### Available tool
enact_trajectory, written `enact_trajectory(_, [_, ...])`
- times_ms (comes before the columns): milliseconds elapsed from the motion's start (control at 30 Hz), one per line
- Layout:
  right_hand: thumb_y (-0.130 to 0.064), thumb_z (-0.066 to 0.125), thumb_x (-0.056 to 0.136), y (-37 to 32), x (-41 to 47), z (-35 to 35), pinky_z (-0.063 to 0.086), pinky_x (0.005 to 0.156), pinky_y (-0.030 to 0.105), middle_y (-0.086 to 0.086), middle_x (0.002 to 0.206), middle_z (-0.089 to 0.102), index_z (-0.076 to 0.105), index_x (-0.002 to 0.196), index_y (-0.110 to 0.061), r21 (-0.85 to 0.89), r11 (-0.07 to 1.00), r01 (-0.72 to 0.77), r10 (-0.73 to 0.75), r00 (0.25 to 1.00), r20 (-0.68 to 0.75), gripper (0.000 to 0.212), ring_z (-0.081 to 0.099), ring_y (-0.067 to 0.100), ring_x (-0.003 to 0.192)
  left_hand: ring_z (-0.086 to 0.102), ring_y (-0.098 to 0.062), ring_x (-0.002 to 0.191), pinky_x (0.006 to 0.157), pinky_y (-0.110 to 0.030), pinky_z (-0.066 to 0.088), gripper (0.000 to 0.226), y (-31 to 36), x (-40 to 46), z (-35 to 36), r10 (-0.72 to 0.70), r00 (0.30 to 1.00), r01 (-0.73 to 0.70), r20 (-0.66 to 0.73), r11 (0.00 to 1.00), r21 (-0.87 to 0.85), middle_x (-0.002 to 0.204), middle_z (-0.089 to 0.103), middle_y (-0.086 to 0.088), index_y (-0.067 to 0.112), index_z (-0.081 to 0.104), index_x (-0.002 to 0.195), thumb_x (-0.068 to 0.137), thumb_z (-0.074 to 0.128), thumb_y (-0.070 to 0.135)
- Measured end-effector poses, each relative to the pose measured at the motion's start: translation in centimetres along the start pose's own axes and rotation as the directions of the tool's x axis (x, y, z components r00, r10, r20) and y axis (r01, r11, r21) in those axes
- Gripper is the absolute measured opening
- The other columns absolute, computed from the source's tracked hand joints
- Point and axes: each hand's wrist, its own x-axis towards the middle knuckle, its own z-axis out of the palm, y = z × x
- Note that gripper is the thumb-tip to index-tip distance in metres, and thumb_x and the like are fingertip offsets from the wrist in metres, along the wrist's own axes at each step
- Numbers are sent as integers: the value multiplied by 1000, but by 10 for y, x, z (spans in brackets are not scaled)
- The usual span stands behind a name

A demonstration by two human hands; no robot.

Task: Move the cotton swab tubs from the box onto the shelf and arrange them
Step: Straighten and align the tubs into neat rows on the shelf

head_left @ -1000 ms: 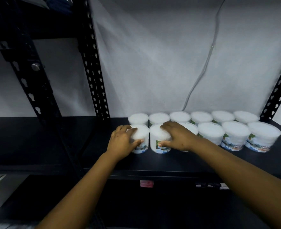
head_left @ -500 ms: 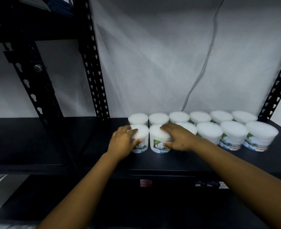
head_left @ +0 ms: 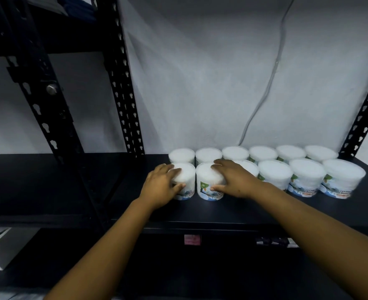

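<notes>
black shelf (head_left: 222,211), white wall (head_left: 200,83)

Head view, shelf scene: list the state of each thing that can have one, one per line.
left hand: grips the leftmost front tub.
right hand: grips the second front tub.
leftmost front tub: upright on the shelf, held.
second front tub: upright, held, beside the first.
back row of tubs: upright, lined along the wall.
shelf: carries two rows of tubs.

White tubs (head_left: 306,177) with blue-green labels; black shelf (head_left: 232,211).
</notes>
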Motion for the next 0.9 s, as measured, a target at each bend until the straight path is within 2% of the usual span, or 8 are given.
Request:
enact_trajectory(67, [-50,66,81,-2,0,0,33,106,32,8,144,41,38,142,-13,-19,1000,-10,10,1000,-12,76,40,25,129,33,-21,133,109,-37,28,58,2,-1,0,-17,999,18,-27,999,31,141,43,-1,25,48,136,87,56,54])
enact_trajectory(167, [-54,66,79,-7,1,-1,36,102,34,10,135,46,45,137,-12,-57,998,-17,15,999,-43,75,43,27,122,36,-22,130,106,-36,29,50,3,-1,1,-5,999,7,-37,999,48,138,46,-1,26,51,135,90,54,48])
enact_trajectory(300, [-52,65,81,-7,-4,2,28,109,32,9,146,37,37,142,-12,-41,999,2,-4,999,-43,78,37,26,131,33,-20,133,109,-36,26,53,2,0,0,-3,1000,4,-18,998,55,143,44,1,27,48,137,90,52,51])
enact_trajectory(367, [-49,64,82,-6,-6,2,29,108,31,8,146,38,34,143,-13,-47,999,12,-13,999,-29,77,38,25,131,34,-20,132,108,-36,27,58,4,0,0,-16,999,18,-35,998,64,140,44,1,27,48,137,87,53,56])
enact_trajectory(533, [-54,65,80,-7,-4,1,32,106,34,9,141,41,39,141,-14,-105,994,-16,11,999,-44,78,39,26,126,33,-21,134,109,-36,25,49,2,-2,0,13,1000,-12,-17,998,59,143,44,-1,27,47,138,93,51,44])
enact_trajectory(633, [-55,64,80,-8,-5,2,29,109,33,8,147,35,37,142,-15,-100,995,-4,-1,999,-44,79,35,26,131,30,-21,136,110,-37,24,54,1,-2,-1,14,1000,-13,-17,998,59,145,42,0,25,45,139,91,52,48])
enact_trajectory(733, [-53,63,81,-7,-5,2,32,106,34,8,143,41,40,139,-13,-88,996,-1,-1,1000,-30,74,41,26,127,35,-22,130,106,-36,28,58,4,-1,-2,0,999,4,-41,996,86,137,45,0,25,48,136,87,55,54])
enact_trajectory(900, [-56,63,80,-10,-4,3,33,104,36,9,141,41,43,137,-13,-105,994,-16,11,999,-46,74,40,27,126,34,-22,134,110,-37,27,49,2,-1,0,21,1000,-19,-23,997,78,141,47,-2,26,49,137,92,52,45])
